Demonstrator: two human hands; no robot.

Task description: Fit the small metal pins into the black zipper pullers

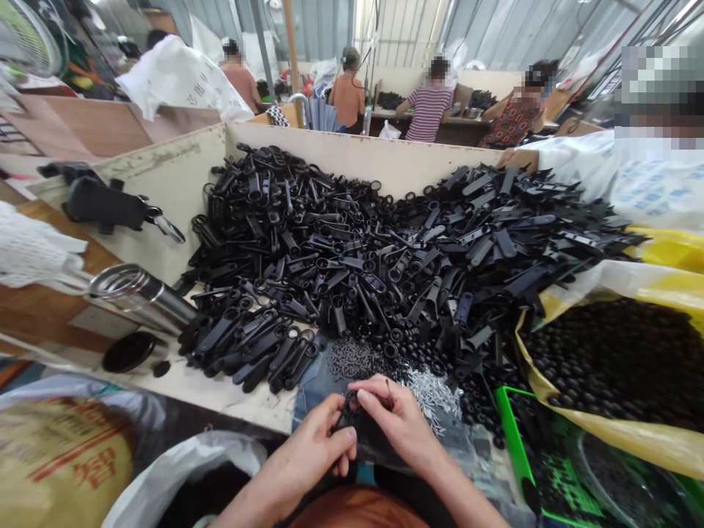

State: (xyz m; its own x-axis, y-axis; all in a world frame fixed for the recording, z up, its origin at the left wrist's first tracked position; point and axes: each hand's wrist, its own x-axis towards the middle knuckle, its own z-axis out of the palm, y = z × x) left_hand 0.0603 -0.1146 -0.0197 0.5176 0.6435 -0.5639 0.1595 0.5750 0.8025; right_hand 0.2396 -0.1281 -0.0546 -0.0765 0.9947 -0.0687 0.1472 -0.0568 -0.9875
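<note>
My left hand (311, 447) is shut on a small black plastic part (346, 411) at the bottom centre. My right hand (399, 422) sits close beside it, pinching a thin dark pin (387, 390) between its fingertips. Just beyond my hands lie a patch of dark screws (355, 358) and a patch of silver screws (434, 392). A large heap of black plastic clip-like parts (352, 264) spreads across the bench behind them. Much of the small part is hidden by my fingers.
Pale board walls (352, 150) edge the heap. A yellow-lined sack of round black pieces (610, 359) and a green tray (550, 462) stand at right. A steel flask (140, 297) lies at left. A seated co-worker (429, 110) and others work beyond the wall.
</note>
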